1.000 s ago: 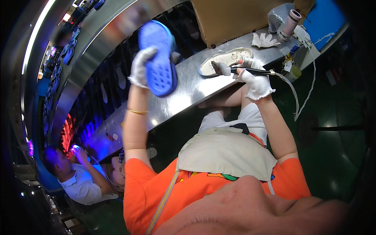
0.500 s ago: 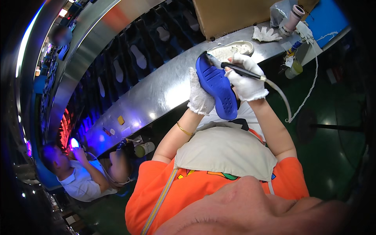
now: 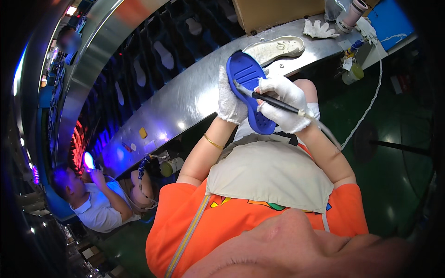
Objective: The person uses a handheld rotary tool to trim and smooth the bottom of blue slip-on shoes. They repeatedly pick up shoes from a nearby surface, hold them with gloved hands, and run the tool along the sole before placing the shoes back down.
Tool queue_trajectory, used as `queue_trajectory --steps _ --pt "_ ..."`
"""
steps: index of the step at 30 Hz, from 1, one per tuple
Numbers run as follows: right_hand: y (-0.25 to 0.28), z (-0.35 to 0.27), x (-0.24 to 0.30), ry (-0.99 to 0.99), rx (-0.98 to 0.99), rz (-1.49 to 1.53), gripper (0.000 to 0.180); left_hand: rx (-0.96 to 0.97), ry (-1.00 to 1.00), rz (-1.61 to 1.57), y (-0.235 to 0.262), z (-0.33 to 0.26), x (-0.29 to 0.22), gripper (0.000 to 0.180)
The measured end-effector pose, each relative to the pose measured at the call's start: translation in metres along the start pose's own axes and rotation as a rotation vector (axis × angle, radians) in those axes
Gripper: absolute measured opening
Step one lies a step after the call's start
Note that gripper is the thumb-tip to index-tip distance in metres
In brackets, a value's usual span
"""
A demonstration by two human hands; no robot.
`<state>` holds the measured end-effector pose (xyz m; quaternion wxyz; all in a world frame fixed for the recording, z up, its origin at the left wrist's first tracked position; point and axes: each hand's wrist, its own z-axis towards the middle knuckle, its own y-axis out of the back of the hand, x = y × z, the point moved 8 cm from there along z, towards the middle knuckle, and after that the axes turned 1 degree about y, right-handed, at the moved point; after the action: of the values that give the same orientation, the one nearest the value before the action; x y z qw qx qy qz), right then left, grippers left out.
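Observation:
A blue shoe sole [image 3: 247,78], tilted up with its ridged and holed face toward me, is gripped along its left edge by my gloved left hand [image 3: 231,101]. My gloved right hand [image 3: 285,103] is closed around the black handle of a brush [image 3: 280,104], and a pale hose trails from the handle's rear end. The brush tip lies against the left edge of the blue sole, around its middle. Just behind the blue sole, a white sole [image 3: 277,51] rests on the metal bench. The ends of my left fingers are hidden behind the blue sole.
The curved metal bench [image 3: 194,92] borders a dark conveyor [image 3: 162,32] carrying sole-shaped pieces. A cardboard box [image 3: 278,15], a loose white glove [image 3: 320,29], a pink tumbler [image 3: 353,15] and a hanging jar [image 3: 353,73] stand to the right. A seated co-worker [image 3: 104,204] works at left.
The brush has moved from the sole's upper right edge down to its left edge. Both hands and the blue sole have shifted slightly, and more of the white sole shows.

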<state>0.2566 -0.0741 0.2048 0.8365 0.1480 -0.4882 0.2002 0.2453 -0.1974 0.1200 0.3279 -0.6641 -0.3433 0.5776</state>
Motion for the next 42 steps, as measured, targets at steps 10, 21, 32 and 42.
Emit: queue_trajectory --steps 10,21,32,42 --pt "-0.001 -0.029 -0.019 -0.270 0.025 0.172 0.023 0.021 0.188 0.060 -0.007 -0.018 0.008 0.079" --pt "0.015 -0.038 -0.043 -0.360 -0.028 0.410 0.014 0.086 0.181 0.169 -0.009 -0.026 0.021 0.093" --pt "0.000 0.003 -0.019 -0.222 -0.029 0.320 0.013 0.050 -0.211 0.032 0.008 0.017 -0.029 0.102" --pt "-0.012 0.005 -0.037 -0.394 -0.087 0.746 0.013 0.336 -0.190 0.033 -0.020 0.018 -0.068 0.113"
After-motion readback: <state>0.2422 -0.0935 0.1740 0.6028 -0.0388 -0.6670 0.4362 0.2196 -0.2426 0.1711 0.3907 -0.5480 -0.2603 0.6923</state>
